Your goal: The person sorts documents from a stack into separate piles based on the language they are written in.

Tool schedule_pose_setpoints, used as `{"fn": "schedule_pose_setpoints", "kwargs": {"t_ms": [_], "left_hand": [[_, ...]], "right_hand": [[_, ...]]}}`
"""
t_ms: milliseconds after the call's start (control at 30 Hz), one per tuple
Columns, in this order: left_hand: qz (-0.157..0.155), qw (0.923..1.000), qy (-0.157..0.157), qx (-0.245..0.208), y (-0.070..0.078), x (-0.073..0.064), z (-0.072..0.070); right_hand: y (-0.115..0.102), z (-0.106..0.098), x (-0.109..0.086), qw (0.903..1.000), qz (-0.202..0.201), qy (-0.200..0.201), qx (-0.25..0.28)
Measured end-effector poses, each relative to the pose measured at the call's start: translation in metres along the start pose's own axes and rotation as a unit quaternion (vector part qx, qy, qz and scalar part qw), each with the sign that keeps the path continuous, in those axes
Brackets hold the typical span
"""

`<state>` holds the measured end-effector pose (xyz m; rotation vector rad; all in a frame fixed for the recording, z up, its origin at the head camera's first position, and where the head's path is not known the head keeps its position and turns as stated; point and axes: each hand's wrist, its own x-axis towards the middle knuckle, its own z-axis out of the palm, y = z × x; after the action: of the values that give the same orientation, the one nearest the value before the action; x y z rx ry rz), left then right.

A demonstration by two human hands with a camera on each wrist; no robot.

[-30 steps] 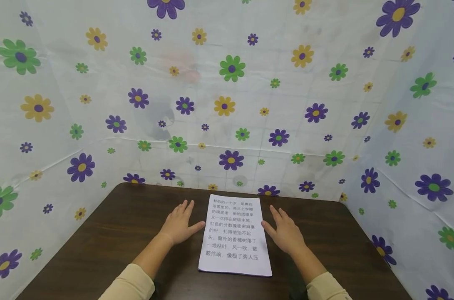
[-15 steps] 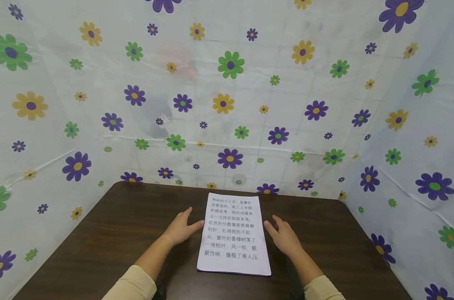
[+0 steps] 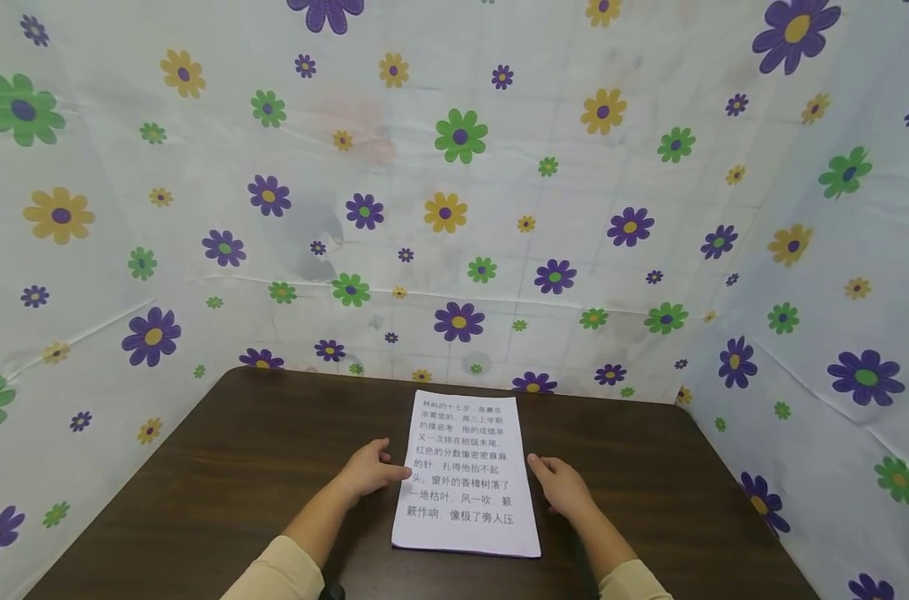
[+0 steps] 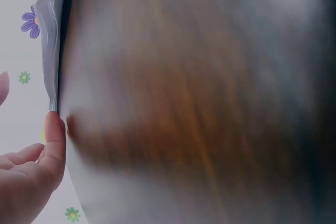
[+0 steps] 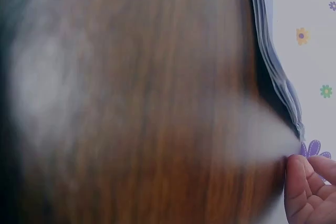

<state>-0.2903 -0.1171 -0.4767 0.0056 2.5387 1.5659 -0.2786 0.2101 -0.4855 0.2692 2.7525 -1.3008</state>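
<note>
A stack of white paper sheets (image 3: 461, 537) with printed characters lies upright before me on the brown table. My left hand (image 3: 367, 471) is at its left side, the thumb reaching the edge and the fingers bending beneath. In the left wrist view, a fingertip (image 4: 55, 123) meets the end of the visible sheet edges (image 4: 50, 51). My right hand (image 3: 562, 486) is at the other side, its thumb close to the right edge and the fingers partly hidden. A fingertip (image 5: 296, 166) is right by the layered edges (image 5: 273, 61) in the right wrist view.
The dark wooden table (image 3: 274, 433) spreads out on both sides of the paper. White cloth (image 3: 394, 183) printed with purple, green and yellow flowers surrounds its back and sides. Light sleeves (image 3: 277, 571) cover the forearms.
Both hands have drawn slightly nearer the body along the stack's sides. Their fingers were spread and are now bent in lower toward the edges. The paper stays in place.
</note>
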Motion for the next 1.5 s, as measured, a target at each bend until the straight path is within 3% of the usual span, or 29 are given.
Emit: {"fn": "schedule_pose_setpoints", "kwargs": {"t_ms": [200,567,733,1100,1500], "left_hand": [[-0.018,0.9991,-0.01,-0.037,-0.001,0.001,0.005],[-0.021,0.995,-0.024,-0.095,0.0,0.004,0.012],[-0.015,0.993,-0.009,-0.116,-0.004,0.007,0.017],[0.014,0.9934,0.04,-0.106,-0.008,0.007,0.023],[0.0,0.9924,0.072,-0.099,-0.007,0.005,0.021]], "right_hand": [[-0.001,0.005,-0.001,0.9998,0.007,0.002,0.017],[-0.007,0.015,-0.002,0.9978,0.024,0.005,0.061],[-0.006,0.019,-0.001,0.9971,0.024,0.016,0.07],[-0.002,0.023,0.0,0.995,0.0,0.035,0.094],[-0.001,0.024,-0.001,0.9903,0.016,0.061,0.124]]}}
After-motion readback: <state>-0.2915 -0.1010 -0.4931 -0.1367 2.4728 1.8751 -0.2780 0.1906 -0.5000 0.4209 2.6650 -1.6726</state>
